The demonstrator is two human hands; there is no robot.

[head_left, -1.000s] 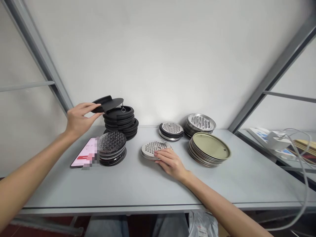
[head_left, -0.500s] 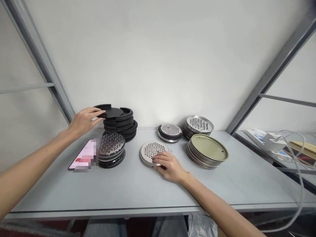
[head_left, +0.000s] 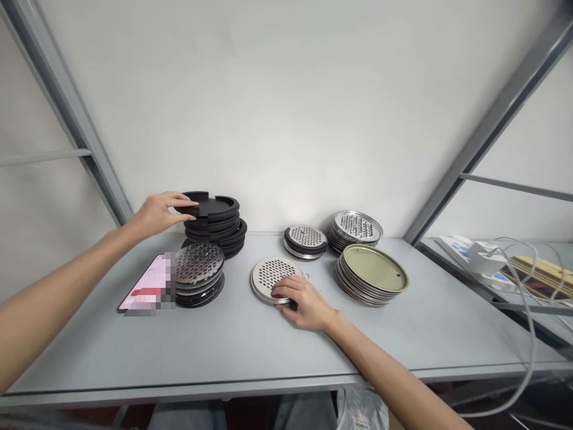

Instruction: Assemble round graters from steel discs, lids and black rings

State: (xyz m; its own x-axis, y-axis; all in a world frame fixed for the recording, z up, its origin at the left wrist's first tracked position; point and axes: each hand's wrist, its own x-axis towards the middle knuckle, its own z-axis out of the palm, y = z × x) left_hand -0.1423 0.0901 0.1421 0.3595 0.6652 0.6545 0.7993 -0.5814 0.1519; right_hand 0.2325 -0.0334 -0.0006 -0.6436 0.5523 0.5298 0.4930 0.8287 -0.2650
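Observation:
My left hand (head_left: 168,212) pinches the rim of the topmost black ring-shaped holder (head_left: 215,206), which has a gap in its edge and lies on a stack of similar holders (head_left: 228,239). My right hand (head_left: 304,301) grips the near right edge of a round silver grater disc (head_left: 273,275) on the table, fingers on top and thumb at the side. A small wire loop (head_left: 305,276) sticks out beside it. Left of that disc stands a stack of grater discs (head_left: 199,263) with black pieces at the bottom.
Behind sits a grater disc in a black rim (head_left: 307,236), next to a pile of silver graters (head_left: 358,227). Olive-green round lids (head_left: 376,269) are stacked at right. A phone (head_left: 150,283) lies left. Metal posts (head_left: 487,131) flank the table; a white cable (head_left: 532,334) hangs at right.
The top black holder now sits more level on its stack, and my left hand has shifted slightly right with it. My right hand stays on the grater disc. The view has shifted a little.

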